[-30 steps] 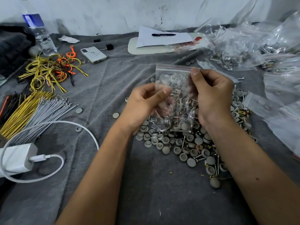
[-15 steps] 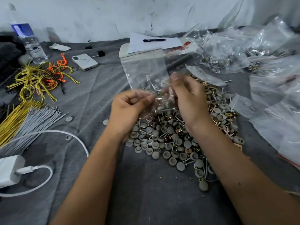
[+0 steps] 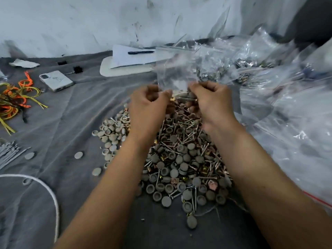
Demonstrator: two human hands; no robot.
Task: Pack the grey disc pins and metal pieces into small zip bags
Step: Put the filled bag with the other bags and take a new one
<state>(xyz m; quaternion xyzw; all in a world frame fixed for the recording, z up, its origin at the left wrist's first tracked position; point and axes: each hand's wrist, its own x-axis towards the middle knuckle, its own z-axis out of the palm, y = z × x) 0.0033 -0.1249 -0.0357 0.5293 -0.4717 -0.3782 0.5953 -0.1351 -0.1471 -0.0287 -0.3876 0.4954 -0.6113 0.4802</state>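
Both hands, left hand and right hand, pinch the small zip bag by its lower corners above the pile of pins mid-cloth; thin, slippery film, best gripped along its edges

We have one view, worn on the head, looking forward and down over both forearms, close above the pile, with the wall beyond.
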